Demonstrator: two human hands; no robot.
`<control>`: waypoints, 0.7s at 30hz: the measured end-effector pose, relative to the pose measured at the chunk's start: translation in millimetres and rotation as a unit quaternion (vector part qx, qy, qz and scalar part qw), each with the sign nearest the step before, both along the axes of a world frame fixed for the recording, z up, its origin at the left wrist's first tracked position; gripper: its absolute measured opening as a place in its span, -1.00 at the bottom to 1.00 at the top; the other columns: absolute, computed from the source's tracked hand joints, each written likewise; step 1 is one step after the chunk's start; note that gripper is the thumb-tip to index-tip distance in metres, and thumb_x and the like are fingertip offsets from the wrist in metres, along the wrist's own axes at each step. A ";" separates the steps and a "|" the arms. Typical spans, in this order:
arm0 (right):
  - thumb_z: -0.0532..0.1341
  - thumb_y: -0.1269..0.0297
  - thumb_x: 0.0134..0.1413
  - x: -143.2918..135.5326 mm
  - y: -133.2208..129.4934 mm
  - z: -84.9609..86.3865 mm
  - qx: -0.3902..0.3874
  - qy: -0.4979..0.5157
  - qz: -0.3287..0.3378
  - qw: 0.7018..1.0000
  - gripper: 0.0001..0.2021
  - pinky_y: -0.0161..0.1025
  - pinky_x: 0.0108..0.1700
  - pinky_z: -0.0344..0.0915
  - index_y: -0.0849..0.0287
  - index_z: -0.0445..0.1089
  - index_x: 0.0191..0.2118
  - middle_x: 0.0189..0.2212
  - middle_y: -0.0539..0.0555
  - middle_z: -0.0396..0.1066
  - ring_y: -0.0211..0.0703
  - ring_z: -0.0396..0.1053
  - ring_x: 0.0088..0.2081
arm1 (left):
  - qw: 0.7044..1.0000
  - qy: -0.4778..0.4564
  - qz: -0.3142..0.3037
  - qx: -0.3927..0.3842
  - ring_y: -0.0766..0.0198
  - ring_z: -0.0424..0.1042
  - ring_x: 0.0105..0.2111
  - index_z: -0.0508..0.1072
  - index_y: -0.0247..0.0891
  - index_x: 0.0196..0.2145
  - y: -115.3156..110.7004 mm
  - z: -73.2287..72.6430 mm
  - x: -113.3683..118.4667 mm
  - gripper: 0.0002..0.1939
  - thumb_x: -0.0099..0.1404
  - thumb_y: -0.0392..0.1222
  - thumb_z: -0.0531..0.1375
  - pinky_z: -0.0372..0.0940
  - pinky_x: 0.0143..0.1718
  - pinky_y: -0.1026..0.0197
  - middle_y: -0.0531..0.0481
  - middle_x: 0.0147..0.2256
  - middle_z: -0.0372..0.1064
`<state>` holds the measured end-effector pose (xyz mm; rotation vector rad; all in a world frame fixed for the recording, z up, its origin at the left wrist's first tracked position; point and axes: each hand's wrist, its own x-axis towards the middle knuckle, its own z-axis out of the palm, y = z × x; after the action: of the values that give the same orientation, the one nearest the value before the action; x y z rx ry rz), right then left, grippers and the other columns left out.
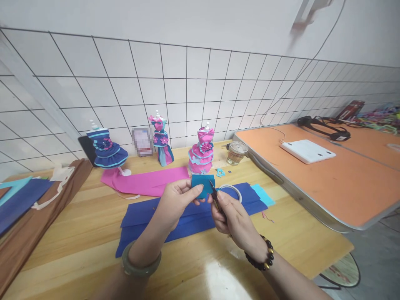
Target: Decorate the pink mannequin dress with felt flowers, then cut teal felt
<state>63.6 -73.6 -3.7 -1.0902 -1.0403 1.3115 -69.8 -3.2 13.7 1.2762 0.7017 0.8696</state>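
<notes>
My left hand (177, 201) pinches a small teal piece of what looks like crepe paper (200, 181) between thumb and fingers. In my right hand (237, 218) is a pair of small dark scissors (214, 195), their tips against the right side of the teal piece. Most of the handles are hidden by my fingers. Below both hands lies a long dark blue sheet (140, 216), with a roll of white tape (239, 192) on its right part. A pink sheet (140, 181) is spread behind my left hand.
Three small dress forms stand along the wall: one in a blue dress (109, 154), one in a pink and blue gown (162, 139), one in a pink tiered dress (200, 156). A glass of liquid (236, 153) is at the back right. An orange table (350, 179) adjoins on the right.
</notes>
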 end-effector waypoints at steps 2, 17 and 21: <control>-0.01 -0.03 0.15 0.3 0.2 -0.1 -0.002 0.001 0.001 1.000 -0.66 -0.44 -0.71 -0.19 0.19 0.17 -0.36 -0.69 -0.19 -0.08 -0.46 -0.17 -0.73 | 1.000 0.004 0.002 -0.007 0.33 0.35 -0.48 0.47 -0.37 -0.43 0.0 0.6 -0.1 -0.82 0.13 -0.17 0.19 0.24 -0.45 0.30 -0.06 -0.48 0.42; -0.02 -0.04 0.14 -0.9 2.4 -2.4 0.009 0.021 -0.016 1.000 -0.66 -0.45 -0.71 -0.18 0.17 0.15 -0.39 -0.69 -0.19 -0.08 -0.46 -0.16 -0.72 | 0.999 -0.001 0.026 -0.028 0.28 0.44 -0.43 0.51 -0.33 -0.43 -3.3 -1.6 3.4 -0.81 0.09 -0.13 0.23 0.30 -0.42 0.29 -0.07 -0.46 0.48; -0.02 -0.06 0.13 -2.0 3.1 -3.1 0.011 0.037 -0.021 0.999 -0.63 -0.45 -0.71 -0.17 0.18 0.13 -0.45 -0.70 -0.19 -0.09 -0.47 -0.17 -0.73 | 0.999 0.004 0.041 -0.018 0.30 0.43 -0.46 0.51 -0.33 -0.43 -5.2 -2.2 5.3 -0.82 0.10 -0.14 0.23 0.29 -0.45 0.32 -0.05 -0.48 0.48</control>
<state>61.5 -70.5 -6.8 -1.0343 -0.9709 1.2945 -64.6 -8.4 11.5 1.2262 0.7783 0.9153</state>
